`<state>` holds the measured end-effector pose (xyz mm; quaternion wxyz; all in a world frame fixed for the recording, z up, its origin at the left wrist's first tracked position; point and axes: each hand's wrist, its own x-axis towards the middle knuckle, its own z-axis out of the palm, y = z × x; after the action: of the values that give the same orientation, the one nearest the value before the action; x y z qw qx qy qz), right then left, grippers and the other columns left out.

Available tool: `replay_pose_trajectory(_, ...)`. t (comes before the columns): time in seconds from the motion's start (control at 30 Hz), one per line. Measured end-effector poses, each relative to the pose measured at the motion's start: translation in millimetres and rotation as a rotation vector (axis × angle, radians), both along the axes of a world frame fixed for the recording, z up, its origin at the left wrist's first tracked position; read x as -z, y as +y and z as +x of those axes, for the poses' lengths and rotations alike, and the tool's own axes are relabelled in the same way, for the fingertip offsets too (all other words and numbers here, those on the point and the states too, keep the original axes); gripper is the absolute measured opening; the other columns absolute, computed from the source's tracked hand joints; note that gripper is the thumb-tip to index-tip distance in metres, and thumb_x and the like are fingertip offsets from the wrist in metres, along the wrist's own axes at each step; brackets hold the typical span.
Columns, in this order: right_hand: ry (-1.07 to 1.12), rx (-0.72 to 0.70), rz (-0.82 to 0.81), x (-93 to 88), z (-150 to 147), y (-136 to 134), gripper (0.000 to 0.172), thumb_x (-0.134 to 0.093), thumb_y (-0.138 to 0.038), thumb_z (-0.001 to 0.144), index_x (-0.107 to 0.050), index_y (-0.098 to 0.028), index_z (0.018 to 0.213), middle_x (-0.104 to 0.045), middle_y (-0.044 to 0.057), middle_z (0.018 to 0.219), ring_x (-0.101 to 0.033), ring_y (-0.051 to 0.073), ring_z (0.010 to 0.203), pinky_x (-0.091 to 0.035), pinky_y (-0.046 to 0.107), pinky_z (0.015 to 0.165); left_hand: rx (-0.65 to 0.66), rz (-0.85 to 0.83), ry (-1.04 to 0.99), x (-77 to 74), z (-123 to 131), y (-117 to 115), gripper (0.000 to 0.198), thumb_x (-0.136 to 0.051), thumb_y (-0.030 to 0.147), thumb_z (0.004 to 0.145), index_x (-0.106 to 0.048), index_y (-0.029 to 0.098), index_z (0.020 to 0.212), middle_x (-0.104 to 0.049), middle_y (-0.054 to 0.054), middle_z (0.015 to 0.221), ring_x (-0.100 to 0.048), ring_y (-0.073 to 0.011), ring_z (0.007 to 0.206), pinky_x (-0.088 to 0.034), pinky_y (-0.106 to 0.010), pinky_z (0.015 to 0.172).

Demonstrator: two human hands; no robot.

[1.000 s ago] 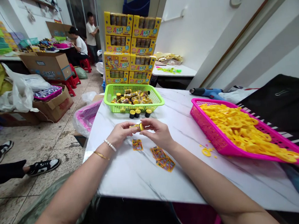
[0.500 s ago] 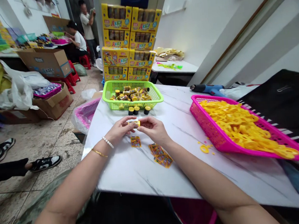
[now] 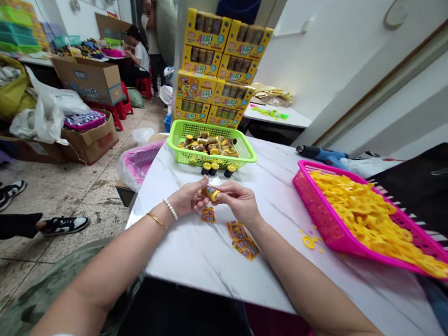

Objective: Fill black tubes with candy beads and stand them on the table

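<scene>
Both my hands meet over the white marble table (image 3: 199, 251) and pinch one small yellow-capped bottle (image 3: 211, 193) between them. My left hand (image 3: 187, 197) grips its left end, my right hand (image 3: 238, 201) its right end. Just below the hands a single printed sticker (image 3: 207, 215) lies flat, and a small fanned pile of stickers (image 3: 243, 239) lies under my right wrist. Three black bottles with yellow caps (image 3: 217, 168) stand in front of a green basket (image 3: 215, 147) that holds several more bottles.
A pink basket (image 3: 328, 237) full of yellow plastic rings sits at the right, with loose yellow bits (image 3: 309, 242) beside it. A blue glue gun (image 3: 321, 154) lies behind it. Stacked yellow cartons (image 3: 221, 71) rise behind the green basket. Two people work at a far table.
The camera has shifted and tilted. My hands keep holding the small bottle, which has turned slightly between the fingers. The person standing in the back has lifted a large bag.
</scene>
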<state>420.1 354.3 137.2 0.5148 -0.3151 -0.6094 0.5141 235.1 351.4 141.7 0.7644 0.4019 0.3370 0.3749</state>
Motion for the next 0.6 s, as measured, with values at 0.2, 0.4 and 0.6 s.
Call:
replay_pose_trajectory(0.2,-0.033,0.078,0.012,0.9,-5,-10,0.027,-0.088,-0.038,0.069,-0.073,-0.022,0.085,-0.062,0.000,0.096,-0.070,0.014,0.065,-0.068,0.034,0.059,-0.063,-0.087,-0.004,1.2,7,-4,0.053,-0.082,0.061,0.068,-0.059,0.013,0.066,-0.045,0.006,0.043,-0.029,-0.0018,0.033,-0.015,-0.017,0.034)
replay_pose_trajectory(0.4,-0.065,0.133,0.130,0.3,-4,-11,0.024,-0.084,-0.039,0.075,-0.072,-0.020,0.081,-0.053,0.000,0.093,-0.068,0.013,0.065,-0.069,0.034,0.059,-0.066,-0.174,-0.105,-2.5,13,-9,0.046,-0.084,0.051,0.073,-0.062,0.011,0.069,-0.051,0.005,0.047,-0.032,-0.0009,0.036,-0.018,-0.015,0.034)
replay_pose_trajectory(0.6,-0.157,0.043,0.174,5.3,-3,-15,0.019,-0.081,-0.034,0.079,-0.071,-0.022,0.090,-0.054,0.000,0.101,-0.069,0.011,0.070,-0.069,0.033,0.066,-0.088,-0.240,-0.079,1.9,14,-9,0.047,-0.083,0.052,0.073,-0.058,0.013,0.066,-0.049,0.006,0.044,-0.033,-0.0013,0.033,-0.018,-0.015,0.033)
